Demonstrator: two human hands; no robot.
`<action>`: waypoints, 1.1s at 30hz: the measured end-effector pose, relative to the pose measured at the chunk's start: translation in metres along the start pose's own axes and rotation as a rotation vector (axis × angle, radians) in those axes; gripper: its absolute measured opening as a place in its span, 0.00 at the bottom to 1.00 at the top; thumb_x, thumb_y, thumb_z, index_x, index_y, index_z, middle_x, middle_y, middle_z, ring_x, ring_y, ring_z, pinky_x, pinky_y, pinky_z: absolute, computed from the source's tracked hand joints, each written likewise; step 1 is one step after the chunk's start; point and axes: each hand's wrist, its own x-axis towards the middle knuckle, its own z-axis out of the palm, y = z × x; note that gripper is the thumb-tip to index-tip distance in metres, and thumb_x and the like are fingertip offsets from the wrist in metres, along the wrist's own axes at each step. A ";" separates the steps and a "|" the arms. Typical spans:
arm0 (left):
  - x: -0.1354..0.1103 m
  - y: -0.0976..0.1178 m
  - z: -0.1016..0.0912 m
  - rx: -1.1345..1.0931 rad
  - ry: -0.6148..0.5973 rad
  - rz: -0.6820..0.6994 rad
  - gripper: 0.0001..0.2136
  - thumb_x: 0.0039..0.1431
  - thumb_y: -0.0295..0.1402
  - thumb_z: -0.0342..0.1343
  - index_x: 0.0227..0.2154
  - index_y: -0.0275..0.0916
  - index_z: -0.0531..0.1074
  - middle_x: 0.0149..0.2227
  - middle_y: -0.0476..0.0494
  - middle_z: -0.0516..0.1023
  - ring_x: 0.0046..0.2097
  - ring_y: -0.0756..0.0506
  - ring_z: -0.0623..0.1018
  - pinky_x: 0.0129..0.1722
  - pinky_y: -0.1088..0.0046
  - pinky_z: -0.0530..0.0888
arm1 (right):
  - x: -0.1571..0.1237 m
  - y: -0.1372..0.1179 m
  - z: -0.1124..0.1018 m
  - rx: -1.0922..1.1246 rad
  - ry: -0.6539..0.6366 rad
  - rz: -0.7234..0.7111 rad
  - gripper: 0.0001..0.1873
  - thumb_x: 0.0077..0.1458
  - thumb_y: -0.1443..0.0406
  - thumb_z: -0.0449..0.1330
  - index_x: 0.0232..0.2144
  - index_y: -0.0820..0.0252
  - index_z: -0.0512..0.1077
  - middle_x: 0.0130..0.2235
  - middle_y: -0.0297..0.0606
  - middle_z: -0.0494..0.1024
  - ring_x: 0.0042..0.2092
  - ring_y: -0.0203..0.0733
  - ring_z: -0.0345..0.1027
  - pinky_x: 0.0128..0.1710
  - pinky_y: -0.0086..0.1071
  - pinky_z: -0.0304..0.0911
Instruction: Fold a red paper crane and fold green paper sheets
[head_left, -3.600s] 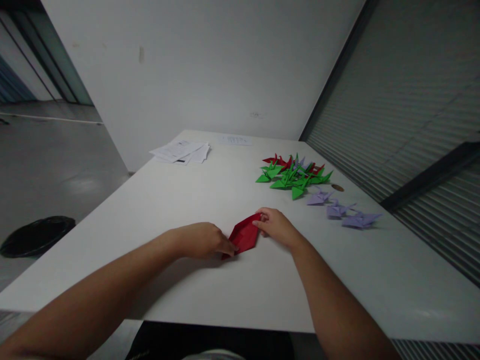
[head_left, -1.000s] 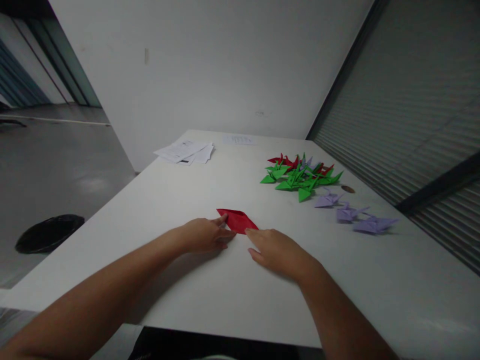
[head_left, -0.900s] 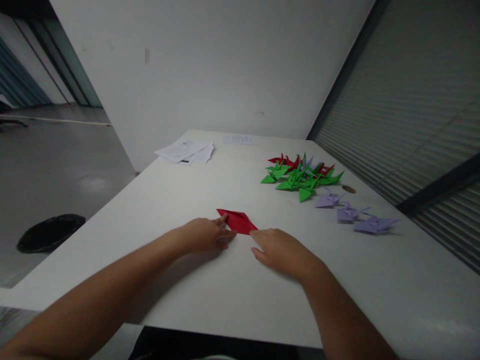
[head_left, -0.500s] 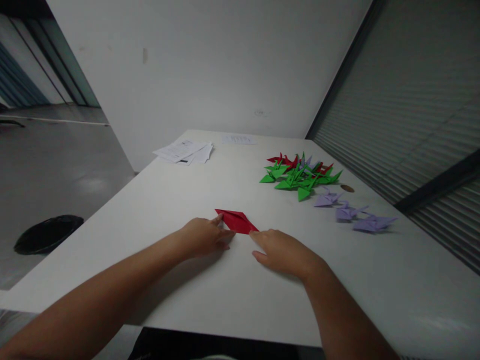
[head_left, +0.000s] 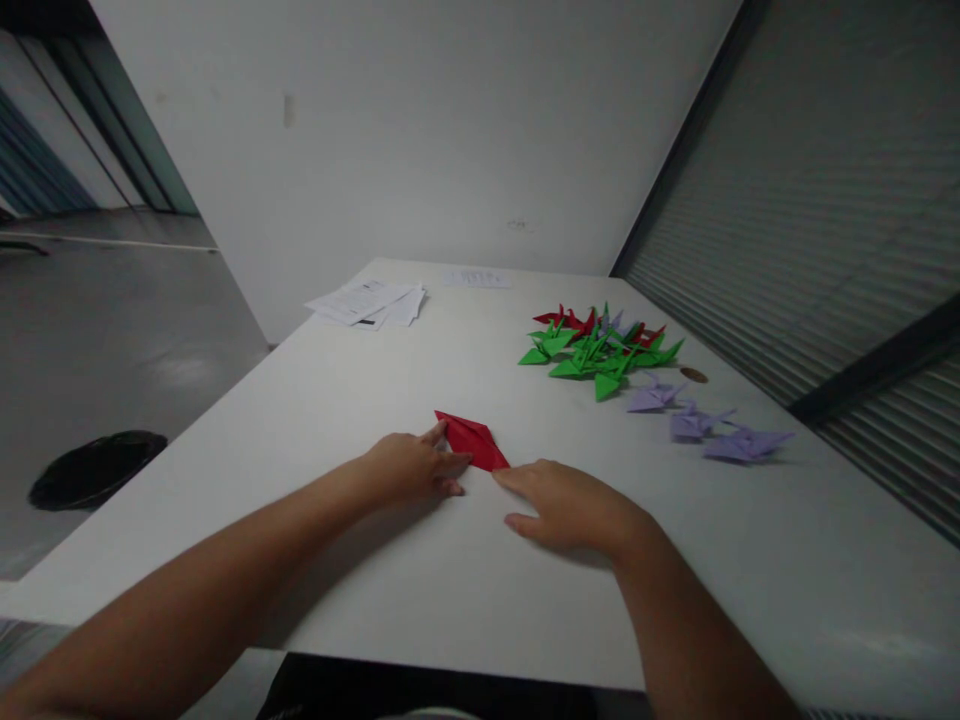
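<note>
A red folded paper lies flat on the white table, a long pointed diamond running from upper left to lower right. My left hand rests against its lower left edge, with the thumb up beside it and the fingertips on or just by the paper. My right hand lies flat on the table, its fingertips at the paper's lower right tip. Neither hand lifts the paper, and part of its lower edge is hidden by my left fingers.
Beyond my hands lies a heap of green, red and lilac origami cranes, with several lilac cranes in a row and a small coin to its right. Loose printed papers lie at the far side. Window blinds run along the right.
The paper has turned from between my raised hands to lying flat, pointing upper left. My right hand has drawn back toward me, and the paper's lower right tip looks slightly shorter.
</note>
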 end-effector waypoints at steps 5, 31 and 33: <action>-0.006 -0.017 -0.004 -0.093 -0.022 0.188 0.25 0.68 0.53 0.52 0.66 0.60 0.66 0.74 0.33 0.55 0.45 0.37 0.85 0.50 0.57 0.78 | 0.010 0.005 -0.004 0.088 0.326 0.065 0.15 0.68 0.64 0.54 0.49 0.58 0.79 0.47 0.43 0.84 0.44 0.45 0.78 0.46 0.35 0.67; 0.002 0.007 0.005 -0.048 0.285 0.573 0.20 0.65 0.39 0.58 0.58 0.40 0.72 0.63 0.37 0.74 0.60 0.33 0.72 0.57 0.53 0.72 | 0.021 0.024 0.012 0.122 0.284 -0.073 0.15 0.66 0.70 0.55 0.48 0.57 0.79 0.50 0.42 0.83 0.51 0.45 0.76 0.54 0.36 0.67; 0.001 0.009 0.003 -0.046 0.265 0.555 0.22 0.64 0.42 0.59 0.59 0.42 0.70 0.64 0.37 0.73 0.59 0.32 0.71 0.55 0.52 0.71 | 0.021 0.025 0.012 0.113 0.276 -0.067 0.16 0.67 0.70 0.54 0.49 0.57 0.79 0.50 0.42 0.83 0.51 0.45 0.76 0.55 0.36 0.66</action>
